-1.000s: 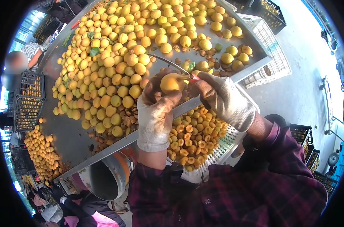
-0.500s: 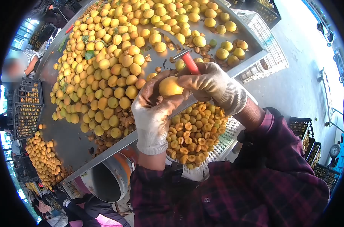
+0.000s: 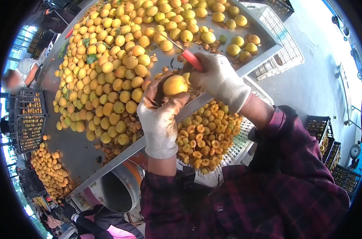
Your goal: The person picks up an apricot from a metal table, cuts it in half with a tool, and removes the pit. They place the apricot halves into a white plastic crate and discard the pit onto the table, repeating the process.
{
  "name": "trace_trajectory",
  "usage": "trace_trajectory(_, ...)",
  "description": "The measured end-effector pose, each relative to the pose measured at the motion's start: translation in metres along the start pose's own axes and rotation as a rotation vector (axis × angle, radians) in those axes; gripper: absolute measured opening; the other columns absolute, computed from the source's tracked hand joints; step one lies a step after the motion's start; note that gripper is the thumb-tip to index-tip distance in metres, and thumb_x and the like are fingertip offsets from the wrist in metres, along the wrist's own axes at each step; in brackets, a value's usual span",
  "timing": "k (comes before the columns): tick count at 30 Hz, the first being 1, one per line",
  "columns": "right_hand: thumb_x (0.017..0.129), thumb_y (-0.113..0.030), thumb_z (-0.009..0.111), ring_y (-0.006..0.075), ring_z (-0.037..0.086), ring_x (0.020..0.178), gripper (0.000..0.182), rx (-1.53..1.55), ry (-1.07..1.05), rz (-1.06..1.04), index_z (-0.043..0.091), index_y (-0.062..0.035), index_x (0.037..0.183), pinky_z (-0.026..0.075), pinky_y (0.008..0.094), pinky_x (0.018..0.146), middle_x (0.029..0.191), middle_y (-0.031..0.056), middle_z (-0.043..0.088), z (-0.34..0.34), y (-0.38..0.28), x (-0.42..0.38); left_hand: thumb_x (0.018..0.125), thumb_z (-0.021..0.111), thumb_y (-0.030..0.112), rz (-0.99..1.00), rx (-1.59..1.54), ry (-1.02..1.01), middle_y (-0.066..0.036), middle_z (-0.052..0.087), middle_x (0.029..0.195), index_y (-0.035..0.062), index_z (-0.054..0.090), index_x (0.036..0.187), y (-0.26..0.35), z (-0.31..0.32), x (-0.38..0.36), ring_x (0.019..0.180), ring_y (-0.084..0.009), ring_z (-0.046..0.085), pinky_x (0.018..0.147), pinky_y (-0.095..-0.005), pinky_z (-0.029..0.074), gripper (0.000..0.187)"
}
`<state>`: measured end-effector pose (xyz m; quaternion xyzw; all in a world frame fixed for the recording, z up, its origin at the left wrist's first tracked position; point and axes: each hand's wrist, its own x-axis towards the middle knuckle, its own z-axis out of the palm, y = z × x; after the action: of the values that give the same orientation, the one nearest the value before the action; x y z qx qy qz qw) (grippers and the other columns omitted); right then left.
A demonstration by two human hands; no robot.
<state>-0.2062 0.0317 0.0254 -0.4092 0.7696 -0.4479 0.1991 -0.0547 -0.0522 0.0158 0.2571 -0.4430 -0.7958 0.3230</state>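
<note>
My gloved left hand (image 3: 160,111) is wrapped round a yellow-orange fruit (image 3: 175,85), held over the table's near edge. Just right of it, my gloved right hand (image 3: 221,77) grips the red handle (image 3: 192,59) of a thin curved tool, whose metal part points up and left over the fruit pile. Many whole fruits (image 3: 113,83) lie heaped on the metal table (image 3: 83,155). Below my hands stands a white crate (image 3: 232,154) holding halved fruits (image 3: 205,135).
White crates (image 3: 282,44) stand beyond the table's right edge. Dark crates of fruit (image 3: 29,119) are stacked at left, more (image 3: 324,135) at right. A round bin (image 3: 117,189) sits under the table edge. A person (image 3: 27,71) is at upper left, another (image 3: 105,225) at lower left.
My right hand has moved slightly up and away from the fruit, and the tool has tilted to point further left. My left hand still holds the fruit, slightly more to the left.
</note>
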Motion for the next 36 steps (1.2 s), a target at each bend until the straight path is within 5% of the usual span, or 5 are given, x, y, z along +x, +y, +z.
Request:
trace_trajectory(4,0.093,-0.026,0.068,0.0237,0.068,0.075,0.036,0.052,0.134,0.046,0.062,0.0053,0.110,0.052,0.0363,0.071,0.085,0.0191,0.069,-0.014,-0.004,-0.001,0.073,0.064,-0.017,0.004,-0.081,-0.010,-0.015,0.066,0.116,-0.0083,0.058,0.125,0.003,-0.007,-0.001,0.103,-0.0235,0.067,0.090,-0.0366,0.059,0.053)
trace_trajectory(9,0.102,-0.044,0.054,0.0082,0.050,0.059,0.051,0.472,-0.198,0.221,0.065,0.0033,0.086,0.041,0.0267,0.054,0.063,0.0005,0.052,-0.027,-0.035,-0.024,0.084,0.068,-0.006,0.011,-0.175,-0.103,-0.016,0.062,0.125,-0.0017,0.056,0.131,-0.006,-0.024,0.002,0.116,-0.0275,0.062,0.099,-0.0431,0.054,0.048)
trace_trajectory(15,0.102,-0.060,0.038,0.0121,0.052,0.063,0.067,0.269,-0.313,0.080,0.064,0.0011,0.090,0.043,0.0288,0.061,0.066,0.0047,0.055,-0.024,-0.020,-0.034,0.077,0.066,-0.012,-0.067,-0.235,-0.051,-0.013,0.066,0.117,-0.0045,0.057,0.129,0.005,-0.009,-0.005,0.109,-0.0211,0.065,0.099,-0.0363,0.053,0.053)
trace_trajectory(20,0.104,-0.046,0.047,0.0210,0.054,0.059,0.053,0.227,-0.295,-0.029,0.066,0.0029,0.095,0.046,0.0359,0.058,0.065,0.0128,0.057,-0.025,-0.017,-0.034,0.077,0.066,-0.013,-0.074,-0.235,-0.063,-0.012,0.067,0.116,-0.0039,0.058,0.130,0.003,-0.007,-0.006,0.109,-0.0204,0.065,0.099,-0.0366,0.051,0.054)
trace_trajectory(36,0.102,-0.057,0.043,0.0076,0.044,0.058,0.061,0.440,-0.427,0.217,0.057,-0.0001,0.085,0.037,0.0264,0.054,0.062,-0.0005,0.049,-0.008,-0.013,-0.042,0.070,0.072,-0.016,-0.014,-0.027,-0.006,-0.013,0.070,0.107,-0.0096,0.063,0.118,0.013,-0.012,-0.008,0.097,-0.0195,0.068,0.088,-0.0308,0.056,0.049)
